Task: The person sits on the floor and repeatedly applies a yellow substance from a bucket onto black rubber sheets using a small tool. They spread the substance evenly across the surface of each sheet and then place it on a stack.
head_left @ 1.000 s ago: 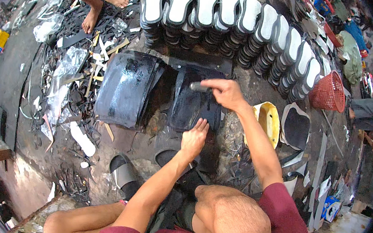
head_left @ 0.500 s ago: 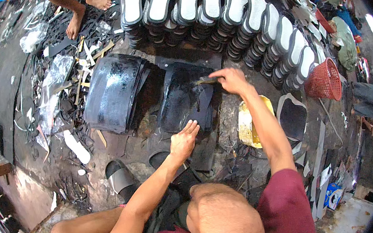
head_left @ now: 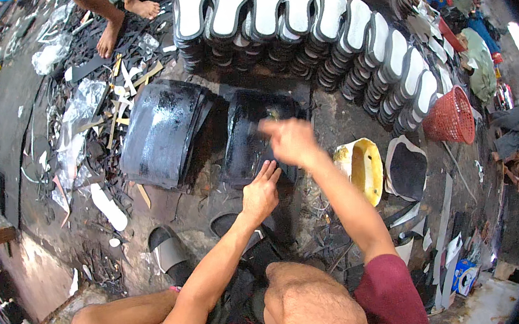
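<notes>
A small stack of black sheets [head_left: 244,131] lies on the floor before me, its top wet and shiny. My left hand [head_left: 259,191] rests on the near edge of the top sheet with fingers stretched out. Over the sheet's right part is my right hand [head_left: 294,142], smeared by motion, its fingers closed on a small brush-like tool that is mostly hidden now. To the left sits a thicker stack of glossy black sheets [head_left: 161,135]. A yellow-rimmed container [head_left: 372,170], stained inside, stands right of my right forearm.
Piles of shoe soles with white tops [head_left: 301,2] curve around the far and right side. A red basket [head_left: 453,117] stands at their end, near a dark cut piece [head_left: 408,172]. Scraps [head_left: 108,208] litter the left. Another person's bare feet [head_left: 111,34] are at the far left.
My right hand has swept left and nearer across the sheet, close to my left hand. My left hand stays in place on the sheet's edge.
</notes>
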The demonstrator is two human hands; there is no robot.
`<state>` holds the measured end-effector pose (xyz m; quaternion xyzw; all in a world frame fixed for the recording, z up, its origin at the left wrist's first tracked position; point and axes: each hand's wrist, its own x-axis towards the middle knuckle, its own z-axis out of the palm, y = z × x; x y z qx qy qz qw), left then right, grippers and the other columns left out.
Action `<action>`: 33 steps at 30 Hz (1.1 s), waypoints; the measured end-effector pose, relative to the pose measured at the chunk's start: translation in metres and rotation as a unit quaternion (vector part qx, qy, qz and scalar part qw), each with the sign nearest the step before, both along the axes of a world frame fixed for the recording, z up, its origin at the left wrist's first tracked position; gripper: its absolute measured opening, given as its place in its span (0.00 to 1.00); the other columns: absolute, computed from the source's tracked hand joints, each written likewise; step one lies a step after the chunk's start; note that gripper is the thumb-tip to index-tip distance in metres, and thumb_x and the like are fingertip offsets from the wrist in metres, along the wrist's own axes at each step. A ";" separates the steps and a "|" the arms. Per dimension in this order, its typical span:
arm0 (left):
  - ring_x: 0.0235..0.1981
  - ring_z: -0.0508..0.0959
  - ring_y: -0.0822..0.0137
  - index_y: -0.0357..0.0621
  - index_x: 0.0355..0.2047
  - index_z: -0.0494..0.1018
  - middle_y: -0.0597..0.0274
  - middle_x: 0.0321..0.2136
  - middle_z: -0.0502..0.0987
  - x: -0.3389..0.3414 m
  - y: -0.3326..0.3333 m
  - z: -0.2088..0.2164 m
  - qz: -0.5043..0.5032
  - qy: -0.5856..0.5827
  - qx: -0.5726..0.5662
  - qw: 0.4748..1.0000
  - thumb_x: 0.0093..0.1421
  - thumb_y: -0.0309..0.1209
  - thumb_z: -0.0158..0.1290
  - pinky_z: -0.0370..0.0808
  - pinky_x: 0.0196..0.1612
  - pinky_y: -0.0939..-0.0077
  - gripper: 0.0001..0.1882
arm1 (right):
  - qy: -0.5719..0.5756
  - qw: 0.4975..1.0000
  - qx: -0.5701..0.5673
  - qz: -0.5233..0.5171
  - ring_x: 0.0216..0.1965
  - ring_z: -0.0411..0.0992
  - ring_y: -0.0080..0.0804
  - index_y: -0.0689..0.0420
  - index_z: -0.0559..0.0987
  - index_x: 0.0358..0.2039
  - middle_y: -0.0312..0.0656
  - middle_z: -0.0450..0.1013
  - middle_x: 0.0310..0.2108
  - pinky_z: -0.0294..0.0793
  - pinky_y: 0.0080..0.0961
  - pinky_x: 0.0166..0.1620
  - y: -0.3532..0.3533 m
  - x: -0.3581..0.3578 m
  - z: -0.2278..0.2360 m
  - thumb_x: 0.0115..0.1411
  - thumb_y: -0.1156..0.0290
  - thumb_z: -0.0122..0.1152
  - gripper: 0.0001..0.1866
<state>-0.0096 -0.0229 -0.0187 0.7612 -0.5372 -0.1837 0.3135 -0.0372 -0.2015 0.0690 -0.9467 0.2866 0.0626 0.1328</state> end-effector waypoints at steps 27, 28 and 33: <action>0.35 0.73 0.71 0.42 0.43 0.67 0.64 0.35 0.74 0.127 0.032 0.094 0.450 0.234 -0.283 0.814 0.46 0.16 0.61 0.73 0.40 0.76 0.24 | -0.284 0.958 -0.023 0.033 0.47 0.79 0.38 0.42 0.83 0.51 0.33 0.80 0.50 0.80 0.32 0.47 0.125 -0.138 -0.004 0.51 0.80 0.59 0.27; 0.31 0.74 0.71 0.42 0.44 0.68 0.64 0.33 0.76 0.141 0.038 0.117 0.472 0.313 -0.301 0.768 0.46 0.15 0.62 0.73 0.37 0.78 0.25 | -0.294 0.956 -0.014 0.017 0.47 0.79 0.39 0.45 0.83 0.51 0.35 0.80 0.50 0.80 0.33 0.48 0.125 -0.143 0.005 0.50 0.81 0.59 0.27; 0.41 0.77 0.59 0.37 0.55 0.68 0.52 0.43 0.76 0.226 0.102 0.056 0.518 0.126 -0.155 0.832 0.46 0.25 0.67 0.74 0.49 0.66 0.34 | -0.362 0.932 0.015 -0.028 0.47 0.80 0.46 0.56 0.81 0.52 0.45 0.80 0.49 0.79 0.37 0.52 0.120 -0.139 0.032 0.50 0.86 0.58 0.27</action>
